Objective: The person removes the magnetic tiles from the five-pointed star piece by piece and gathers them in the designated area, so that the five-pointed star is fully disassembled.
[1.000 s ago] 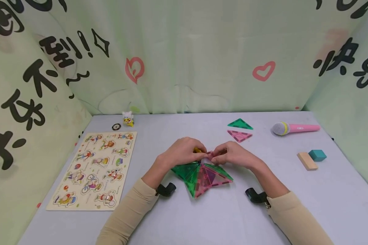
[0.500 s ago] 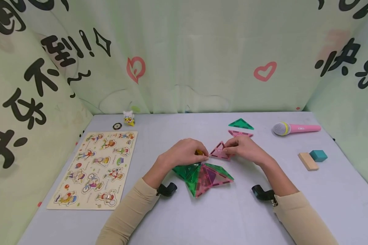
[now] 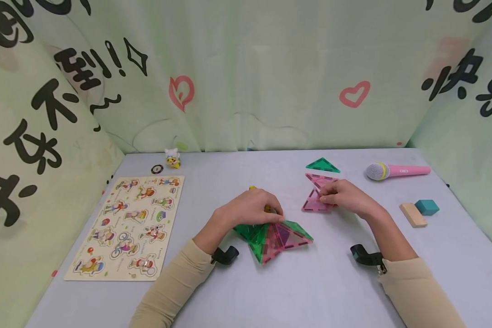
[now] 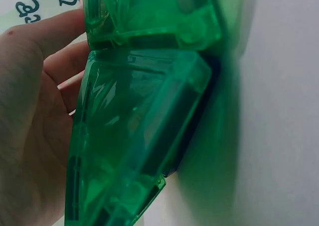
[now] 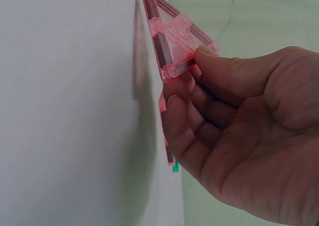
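My left hand (image 3: pixel 252 207) holds the upper back of a structure (image 3: pixel 274 239) of green and pink translucent magnetic tiles. In the left wrist view its green tiles (image 4: pixel 134 116) stand in front of the palm and hide part of the fingers. Bits of something yellow (image 3: pixel 252 187) show around that hand. My right hand (image 3: pixel 350 199) pinches a pink triangular magnetic tile (image 3: pixel 314 203) by one edge between thumb and fingers, tilted close over the table in the right wrist view. Just behind it lie another pink triangular tile (image 3: pixel 317 178) and a green triangular tile (image 3: pixel 323 165).
A wooden picture puzzle board (image 3: pixel 125 230) lies at the left. Behind it are a black ring-shaped disc (image 3: pixel 157 169) and a small figurine (image 3: pixel 172 159). At the right lie a pink toy microphone (image 3: pixel 402 171), a wooden block (image 3: pixel 412 215) and a teal block (image 3: pixel 427 207).
My right hand has drawn the pink triangular tile away from the structure, rightward toward the loose tiles. My left hand has shifted slightly right, its fingers now lower over the structure's top.
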The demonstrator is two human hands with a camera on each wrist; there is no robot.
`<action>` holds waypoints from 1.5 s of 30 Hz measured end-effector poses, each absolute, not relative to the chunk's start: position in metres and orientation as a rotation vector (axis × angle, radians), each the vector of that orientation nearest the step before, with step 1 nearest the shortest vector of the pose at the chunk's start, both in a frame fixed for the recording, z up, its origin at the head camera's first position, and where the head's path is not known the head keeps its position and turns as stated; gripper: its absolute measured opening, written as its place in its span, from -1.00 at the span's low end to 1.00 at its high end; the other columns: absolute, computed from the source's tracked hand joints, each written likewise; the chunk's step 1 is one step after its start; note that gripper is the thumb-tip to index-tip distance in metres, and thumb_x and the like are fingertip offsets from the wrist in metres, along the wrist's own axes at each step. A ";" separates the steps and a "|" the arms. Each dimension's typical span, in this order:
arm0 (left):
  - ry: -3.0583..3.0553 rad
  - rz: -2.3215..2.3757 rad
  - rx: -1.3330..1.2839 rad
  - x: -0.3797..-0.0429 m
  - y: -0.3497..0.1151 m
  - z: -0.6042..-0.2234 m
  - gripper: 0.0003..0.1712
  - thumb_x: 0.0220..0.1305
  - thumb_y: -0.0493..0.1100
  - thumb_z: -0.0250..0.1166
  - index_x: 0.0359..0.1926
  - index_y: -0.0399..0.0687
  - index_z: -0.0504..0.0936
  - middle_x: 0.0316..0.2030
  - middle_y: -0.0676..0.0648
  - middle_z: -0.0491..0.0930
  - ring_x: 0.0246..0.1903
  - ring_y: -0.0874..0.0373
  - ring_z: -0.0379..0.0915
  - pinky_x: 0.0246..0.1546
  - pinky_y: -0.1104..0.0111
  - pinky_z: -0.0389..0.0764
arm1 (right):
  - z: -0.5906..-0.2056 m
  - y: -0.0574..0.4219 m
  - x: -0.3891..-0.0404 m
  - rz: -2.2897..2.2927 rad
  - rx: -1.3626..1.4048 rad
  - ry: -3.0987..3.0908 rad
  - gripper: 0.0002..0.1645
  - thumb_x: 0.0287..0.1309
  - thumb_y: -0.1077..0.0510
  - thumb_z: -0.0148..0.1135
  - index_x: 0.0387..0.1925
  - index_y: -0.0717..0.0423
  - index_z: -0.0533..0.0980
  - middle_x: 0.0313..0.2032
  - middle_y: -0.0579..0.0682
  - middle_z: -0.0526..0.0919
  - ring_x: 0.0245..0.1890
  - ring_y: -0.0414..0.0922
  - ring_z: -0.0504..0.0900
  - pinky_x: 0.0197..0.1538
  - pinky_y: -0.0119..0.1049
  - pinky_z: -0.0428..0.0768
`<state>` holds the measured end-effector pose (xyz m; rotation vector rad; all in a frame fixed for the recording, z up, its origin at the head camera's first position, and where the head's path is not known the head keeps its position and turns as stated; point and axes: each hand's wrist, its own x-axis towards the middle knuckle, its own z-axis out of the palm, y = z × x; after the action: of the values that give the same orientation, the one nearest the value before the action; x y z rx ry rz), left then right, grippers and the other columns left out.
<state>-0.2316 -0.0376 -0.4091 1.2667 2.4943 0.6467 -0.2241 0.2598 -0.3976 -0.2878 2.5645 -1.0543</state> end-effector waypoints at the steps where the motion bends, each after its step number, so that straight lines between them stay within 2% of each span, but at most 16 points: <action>1: 2.488 0.648 1.266 -0.231 -0.038 -0.409 -0.73 0.34 0.17 0.27 -0.12 0.24 0.77 -0.19 0.27 0.71 -0.12 0.43 0.55 0.05 0.46 0.56 | -0.398 0.262 -0.224 -1.049 -0.276 2.554 -0.83 0.34 0.20 0.16 -0.24 0.27 0.58 -0.50 -0.03 0.41 -0.37 -0.11 0.37 -0.32 -0.31 0.35; 12: 2.480 0.607 1.244 -0.230 -0.037 -0.409 -0.68 0.31 0.21 0.28 -0.19 0.19 0.81 -0.30 0.26 0.74 -0.27 0.46 0.55 -0.13 0.53 0.57 | -0.408 0.276 -0.218 -0.985 -0.169 2.547 -0.73 0.41 0.15 0.07 -0.17 0.34 0.54 -0.51 -0.06 0.41 -0.40 -0.13 0.37 -0.35 -0.30 0.33; 19: 2.483 0.603 1.236 -0.231 -0.039 -0.412 -0.68 0.31 0.22 0.28 -0.20 0.19 0.81 -0.31 0.27 0.73 -0.28 0.45 0.54 -0.14 0.53 0.56 | -0.409 0.274 -0.220 -0.880 -0.155 2.588 -0.74 0.38 0.14 0.12 -0.34 0.26 0.55 -0.58 -0.08 0.38 -0.49 -0.14 0.34 -0.39 -0.29 0.30; 27: 2.488 0.616 1.258 -0.231 -0.039 -0.413 -0.67 0.32 0.21 0.28 -0.21 0.17 0.81 -0.33 0.25 0.74 -0.30 0.44 0.53 -0.17 0.53 0.55 | -0.409 0.269 -0.221 -0.766 -0.114 2.730 -0.64 0.24 0.03 0.30 -0.58 0.16 0.50 -0.68 -0.14 0.26 -0.57 -0.17 0.26 -0.48 -0.33 0.21; 30: 2.484 0.616 1.259 -0.231 -0.039 -0.413 -0.67 0.31 0.22 0.28 -0.21 0.17 0.81 -0.33 0.26 0.73 -0.29 0.44 0.53 -0.16 0.53 0.56 | -0.406 0.269 -0.220 -0.760 -0.110 2.727 -0.66 0.22 0.02 0.30 -0.54 0.17 0.51 -0.65 -0.12 0.27 -0.54 -0.16 0.28 -0.46 -0.32 0.21; 37: 2.458 0.609 1.272 -0.233 -0.038 -0.413 -0.69 0.29 0.23 0.29 -0.22 0.21 0.81 -0.32 0.28 0.72 -0.28 0.44 0.53 -0.13 0.52 0.56 | -0.401 0.271 -0.218 -0.770 -0.149 2.728 -0.77 0.24 0.06 0.27 -0.34 0.17 0.62 -0.52 -0.06 0.47 -0.41 -0.11 0.39 -0.37 -0.28 0.34; 45: 2.439 0.606 1.282 -0.232 -0.037 -0.409 -0.71 0.30 0.20 0.30 -0.22 0.20 0.80 -0.31 0.28 0.72 -0.28 0.43 0.53 -0.12 0.50 0.55 | -0.393 0.257 -0.213 -0.932 -0.299 2.510 -0.75 0.28 0.06 0.26 -0.26 0.19 0.67 -0.51 -0.04 0.52 -0.44 -0.13 0.45 -0.32 -0.27 0.44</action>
<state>-0.2321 -0.0372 -0.4090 1.2822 2.4388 0.6059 -0.2125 0.2569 -0.3933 -0.2992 2.5102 -0.9316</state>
